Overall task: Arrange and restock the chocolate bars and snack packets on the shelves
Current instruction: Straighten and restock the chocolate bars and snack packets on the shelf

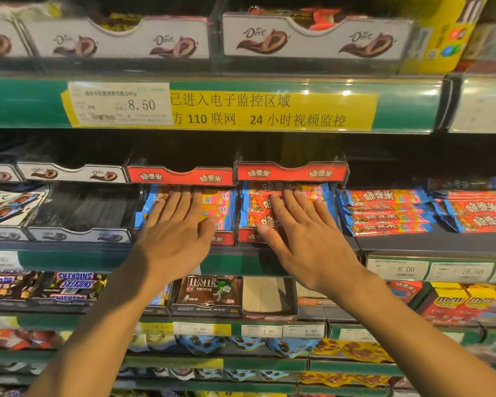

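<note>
At mid-frame the left hand (175,224) lies flat, fingers straight, on the red-and-blue chocolate bars (221,209) in the left red tray (181,176). The right hand (301,233) presses likewise, fingers spread and grasping nothing, on the bars in the right red tray (292,171). More loose bars (384,212) lie stacked at the right. An empty black tray (86,207) sits left of the hands, Dove boxes (312,38) above, Snickers bars (72,285) lower left.
</note>
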`<act>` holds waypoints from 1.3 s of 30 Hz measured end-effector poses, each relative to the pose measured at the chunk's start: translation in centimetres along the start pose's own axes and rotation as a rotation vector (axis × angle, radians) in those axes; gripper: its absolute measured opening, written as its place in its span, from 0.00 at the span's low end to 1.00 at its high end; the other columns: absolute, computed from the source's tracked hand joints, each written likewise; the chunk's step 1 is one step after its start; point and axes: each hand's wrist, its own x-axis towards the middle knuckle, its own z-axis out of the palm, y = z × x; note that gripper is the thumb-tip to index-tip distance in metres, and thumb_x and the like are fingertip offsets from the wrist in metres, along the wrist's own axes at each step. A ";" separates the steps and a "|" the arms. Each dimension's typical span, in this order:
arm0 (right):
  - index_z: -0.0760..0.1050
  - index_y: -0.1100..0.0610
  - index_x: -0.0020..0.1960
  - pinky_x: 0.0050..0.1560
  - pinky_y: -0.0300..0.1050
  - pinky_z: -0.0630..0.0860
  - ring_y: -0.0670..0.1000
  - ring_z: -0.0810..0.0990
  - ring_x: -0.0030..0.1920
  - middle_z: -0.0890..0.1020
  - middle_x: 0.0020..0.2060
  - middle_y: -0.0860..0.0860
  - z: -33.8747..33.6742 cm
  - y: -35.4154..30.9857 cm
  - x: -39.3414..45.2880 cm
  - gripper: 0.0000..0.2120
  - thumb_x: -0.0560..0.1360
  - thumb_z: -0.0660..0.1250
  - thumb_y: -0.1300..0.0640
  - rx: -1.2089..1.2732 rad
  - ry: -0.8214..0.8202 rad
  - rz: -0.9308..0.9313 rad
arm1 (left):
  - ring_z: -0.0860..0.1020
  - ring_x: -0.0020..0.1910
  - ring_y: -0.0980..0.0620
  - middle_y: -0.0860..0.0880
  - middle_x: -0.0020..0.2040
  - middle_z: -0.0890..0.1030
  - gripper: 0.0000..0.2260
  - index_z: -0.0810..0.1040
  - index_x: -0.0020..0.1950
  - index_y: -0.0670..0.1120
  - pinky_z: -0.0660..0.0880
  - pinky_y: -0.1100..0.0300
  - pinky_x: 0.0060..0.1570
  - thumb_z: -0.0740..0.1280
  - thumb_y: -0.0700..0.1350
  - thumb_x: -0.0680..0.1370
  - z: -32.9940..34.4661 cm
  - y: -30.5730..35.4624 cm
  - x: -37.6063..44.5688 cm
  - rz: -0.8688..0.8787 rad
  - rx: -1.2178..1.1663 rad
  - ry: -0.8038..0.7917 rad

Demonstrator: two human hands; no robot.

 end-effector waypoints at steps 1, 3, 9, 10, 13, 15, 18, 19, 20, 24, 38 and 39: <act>0.43 0.49 0.81 0.79 0.53 0.39 0.50 0.42 0.80 0.49 0.80 0.50 0.0 0.0 0.0 0.34 0.81 0.39 0.33 -0.002 -0.003 0.000 | 0.38 0.78 0.52 0.50 0.80 0.39 0.28 0.39 0.80 0.48 0.34 0.54 0.75 0.40 0.58 0.83 0.1 0.0 0.0 0.001 -0.011 0.002; 0.42 0.49 0.81 0.79 0.53 0.39 0.50 0.42 0.80 0.48 0.80 0.50 0.2 0.0 0.0 0.34 0.81 0.39 0.33 -0.005 -0.011 0.001 | 0.37 0.78 0.52 0.51 0.80 0.39 0.28 0.39 0.80 0.48 0.34 0.54 0.75 0.41 0.58 0.83 0.2 -0.1 0.2 0.004 -0.032 0.010; 0.50 0.50 0.81 0.78 0.48 0.40 0.49 0.47 0.80 0.54 0.80 0.50 -0.3 -0.1 -0.3 0.32 0.82 0.45 0.35 0.087 0.057 -0.004 | 0.41 0.79 0.52 0.49 0.81 0.45 0.32 0.43 0.80 0.49 0.34 0.54 0.75 0.36 0.62 0.79 0.7 0.3 -0.7 0.019 -0.128 0.182; 0.55 0.51 0.80 0.78 0.47 0.43 0.50 0.52 0.79 0.58 0.79 0.50 -0.6 -0.1 -0.5 0.31 0.82 0.48 0.36 0.101 0.101 -0.006 | 0.40 0.79 0.53 0.50 0.81 0.45 0.33 0.44 0.80 0.49 0.34 0.54 0.75 0.35 0.63 0.78 0.5 0.7 -1.1 0.023 -0.148 0.205; 0.72 0.54 0.69 0.70 0.47 0.66 0.52 0.72 0.68 0.76 0.66 0.50 -1.2 0.4 -1.1 0.21 0.81 0.60 0.43 0.110 0.267 -0.035 | 0.47 0.79 0.54 0.50 0.80 0.52 0.30 0.54 0.80 0.50 0.38 0.57 0.76 0.43 0.62 0.81 0.2 2.4 -2.6 0.065 -0.227 0.306; 0.76 0.54 0.61 0.57 0.47 0.74 0.52 0.77 0.57 0.81 0.55 0.49 -1.6 1.0 -1.6 0.14 0.79 0.66 0.49 0.129 0.351 -0.049 | 0.61 0.74 0.51 0.49 0.75 0.67 0.25 0.68 0.74 0.48 0.52 0.55 0.74 0.50 0.58 0.82 -0.2 3.9 -3.4 0.120 -0.263 0.403; 0.78 0.53 0.55 0.46 0.46 0.73 0.51 0.76 0.48 0.81 0.46 0.48 -2.5 2.3 -2.6 0.09 0.77 0.67 0.51 0.147 0.384 -0.026 | 0.71 0.63 0.48 0.50 0.62 0.76 0.20 0.76 0.64 0.47 0.62 0.52 0.64 0.55 0.55 0.79 -0.7 6.3 -3.8 0.222 -0.243 0.463; 0.78 0.53 0.54 0.45 0.45 0.72 0.51 0.76 0.47 0.81 0.45 0.48 -2.8 3.0 -2.9 0.09 0.77 0.68 0.51 0.151 0.382 -0.016 | 0.72 0.61 0.49 0.51 0.60 0.77 0.18 0.77 0.62 0.49 0.64 0.53 0.62 0.56 0.55 0.79 -0.8 7.2 -3.8 0.244 -0.242 0.452; 0.78 0.53 0.53 0.43 0.44 0.72 0.50 0.77 0.46 0.81 0.45 0.48 -3.2 3.7 -3.3 0.08 0.76 0.68 0.51 0.155 0.376 -0.003 | 0.73 0.59 0.49 0.52 0.57 0.77 0.17 0.77 0.60 0.50 0.64 0.53 0.61 0.57 0.55 0.78 -1.0 8.2 -3.8 0.263 -0.248 0.442; 0.78 0.51 0.51 0.42 0.45 0.73 0.50 0.78 0.47 0.82 0.45 0.47 -4.5 8.1 -5.2 0.06 0.75 0.68 0.51 0.150 0.354 0.086 | 0.74 0.52 0.54 0.56 0.51 0.78 0.12 0.78 0.54 0.53 0.69 0.56 0.56 0.59 0.54 0.78 -1.2 12.9 -3.4 0.359 -0.296 0.403; 0.75 0.55 0.59 0.51 0.52 0.74 0.61 0.77 0.56 0.81 0.54 0.56 -7.4 28.8 -8.1 0.13 0.75 0.68 0.55 0.052 0.270 0.355 | 0.76 0.59 0.44 0.48 0.61 0.79 0.24 0.76 0.65 0.50 0.66 0.49 0.59 0.50 0.54 0.75 0.9 29.8 6.0 0.440 -0.162 0.280; 0.75 0.55 0.58 0.51 0.54 0.75 0.61 0.77 0.55 0.80 0.53 0.56 -7.5 29.7 -7.8 0.13 0.75 0.68 0.55 0.046 0.262 0.343 | 0.75 0.61 0.44 0.48 0.64 0.78 0.22 0.74 0.67 0.50 0.65 0.50 0.60 0.52 0.53 0.77 1.0 30.3 6.7 0.408 -0.147 0.245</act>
